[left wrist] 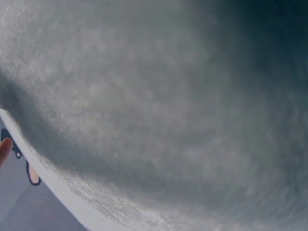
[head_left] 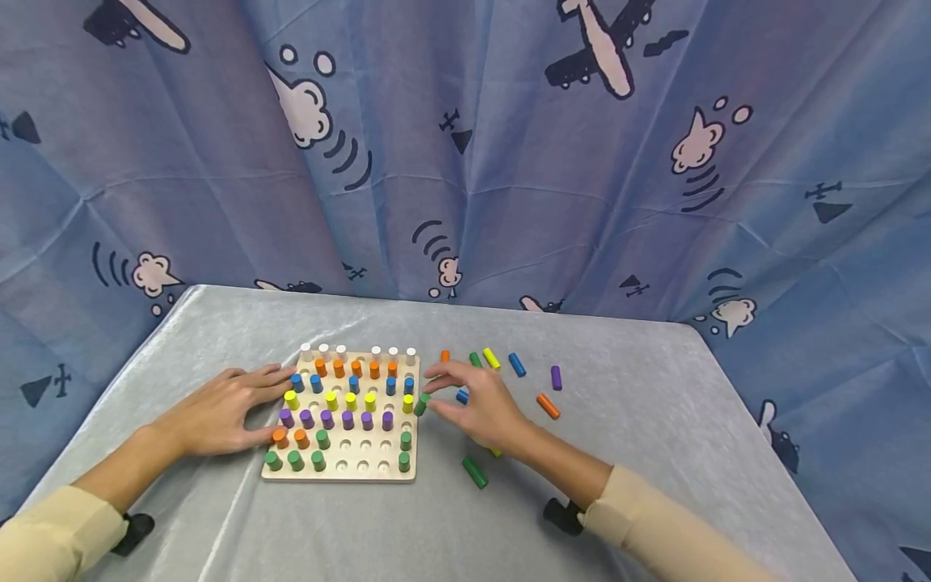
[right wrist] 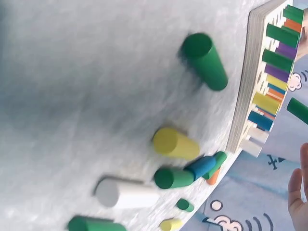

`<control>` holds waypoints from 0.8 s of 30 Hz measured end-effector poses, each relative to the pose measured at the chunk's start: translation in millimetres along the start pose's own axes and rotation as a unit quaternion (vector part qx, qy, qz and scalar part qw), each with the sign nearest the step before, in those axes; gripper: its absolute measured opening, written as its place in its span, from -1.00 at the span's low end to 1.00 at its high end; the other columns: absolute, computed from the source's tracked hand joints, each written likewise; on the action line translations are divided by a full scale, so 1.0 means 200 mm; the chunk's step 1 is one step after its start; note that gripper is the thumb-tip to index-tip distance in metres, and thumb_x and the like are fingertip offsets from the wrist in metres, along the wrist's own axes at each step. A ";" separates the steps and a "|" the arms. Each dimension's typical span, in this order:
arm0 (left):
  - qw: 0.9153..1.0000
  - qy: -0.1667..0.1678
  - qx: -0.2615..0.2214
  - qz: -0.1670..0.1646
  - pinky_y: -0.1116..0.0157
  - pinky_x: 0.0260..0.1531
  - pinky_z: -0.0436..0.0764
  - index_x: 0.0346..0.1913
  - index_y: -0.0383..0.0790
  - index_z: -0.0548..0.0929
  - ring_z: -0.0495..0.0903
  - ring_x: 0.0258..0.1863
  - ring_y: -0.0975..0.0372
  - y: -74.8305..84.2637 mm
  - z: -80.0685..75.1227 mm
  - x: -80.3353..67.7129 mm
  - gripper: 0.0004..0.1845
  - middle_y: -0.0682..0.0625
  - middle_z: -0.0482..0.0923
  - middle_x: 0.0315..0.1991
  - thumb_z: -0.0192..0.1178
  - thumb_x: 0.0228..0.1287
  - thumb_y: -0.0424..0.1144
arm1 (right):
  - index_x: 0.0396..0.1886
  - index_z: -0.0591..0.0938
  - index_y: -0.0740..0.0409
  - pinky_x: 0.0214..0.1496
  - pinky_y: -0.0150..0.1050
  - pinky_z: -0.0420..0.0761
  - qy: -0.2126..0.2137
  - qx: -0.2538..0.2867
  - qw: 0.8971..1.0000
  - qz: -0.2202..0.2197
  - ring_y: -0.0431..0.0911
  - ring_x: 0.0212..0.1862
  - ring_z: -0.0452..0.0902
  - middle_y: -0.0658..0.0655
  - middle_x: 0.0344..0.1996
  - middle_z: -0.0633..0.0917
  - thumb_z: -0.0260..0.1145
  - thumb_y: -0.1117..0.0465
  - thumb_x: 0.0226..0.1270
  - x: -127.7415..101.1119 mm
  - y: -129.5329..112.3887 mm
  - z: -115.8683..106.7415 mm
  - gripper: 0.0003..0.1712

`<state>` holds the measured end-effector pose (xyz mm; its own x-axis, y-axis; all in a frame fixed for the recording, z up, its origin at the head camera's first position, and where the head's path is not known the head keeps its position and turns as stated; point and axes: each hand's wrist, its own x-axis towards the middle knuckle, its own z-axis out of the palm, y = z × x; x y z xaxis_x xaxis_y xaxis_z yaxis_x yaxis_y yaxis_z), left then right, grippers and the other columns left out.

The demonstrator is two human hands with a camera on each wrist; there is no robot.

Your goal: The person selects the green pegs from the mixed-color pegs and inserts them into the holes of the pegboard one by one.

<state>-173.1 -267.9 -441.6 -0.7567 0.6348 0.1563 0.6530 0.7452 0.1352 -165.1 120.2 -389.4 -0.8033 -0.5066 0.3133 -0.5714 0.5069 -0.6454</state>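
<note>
A pale wooden pegboard [head_left: 364, 469] carries rows of coloured pegs standing upright in its holes. Against its left edge rests my left hand [head_left: 218, 408], fingers extended and thumb spread, touching the board's side. Just off the right edge, my right hand [head_left: 483, 404] pinches a tilted green peg [head_left: 422, 404] by its upper end between thumb and finger. The same green peg [right wrist: 299, 110] appears at the right border of the right wrist view, near fingers [right wrist: 298, 192] of that hand. The left wrist view shows mostly blurred cloth and one fingertip [left wrist: 5, 149].
Loose pegs lie right of the board: a green peg [head_left: 475, 472], an orange peg [head_left: 549, 406], a purple peg [head_left: 556, 377], a blue peg [head_left: 517, 364] and others. A white peg [right wrist: 126, 193] lies among them. A patterned curtain [head_left: 465, 162] hangs behind the grey cloth-covered table [head_left: 618, 356].
</note>
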 end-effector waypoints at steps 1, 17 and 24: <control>1.000 0.000 0.000 -0.001 -0.12 0.10 0.45 0.28 -0.32 0.57 0.39 0.35 -0.11 0.00 0.00 0.00 -0.29 -0.15 0.40 0.39 0.28 0.23 0.15 | 0.03 0.65 0.15 0.06 -0.12 0.61 -0.003 0.003 1.000 -0.001 -0.15 0.01 0.65 -0.07 -0.24 0.80 0.51 0.35 0.16 0.00 -0.01 0.01 -0.58; 1.000 0.008 0.002 0.006 -0.11 0.09 0.46 0.27 -0.34 0.57 0.40 0.34 -0.12 0.00 0.01 0.00 -0.29 -0.16 0.41 0.39 0.30 0.22 0.11 | 0.03 0.65 0.17 0.16 -0.17 0.56 -0.068 0.020 0.997 -0.009 -0.21 0.04 0.64 -0.06 -0.22 0.80 0.48 0.33 0.21 0.01 -0.08 0.17 -0.62; 1.000 0.004 0.000 0.004 -0.11 0.09 0.45 0.28 -0.33 0.57 0.39 0.35 -0.11 0.00 0.00 0.00 -0.30 -0.16 0.40 0.39 0.30 0.22 0.11 | 0.03 0.66 0.18 0.05 -0.17 0.59 -0.079 0.015 0.997 -0.011 -0.25 0.00 0.66 -0.04 -0.21 0.80 0.45 0.33 0.24 0.01 -0.07 0.21 -0.65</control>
<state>-172.3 -267.9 -442.5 -0.7510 0.6394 0.1649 0.6593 0.7397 0.1344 -151.4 83.0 -408.9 -0.7531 -0.6219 0.2147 -0.5809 0.4753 -0.6608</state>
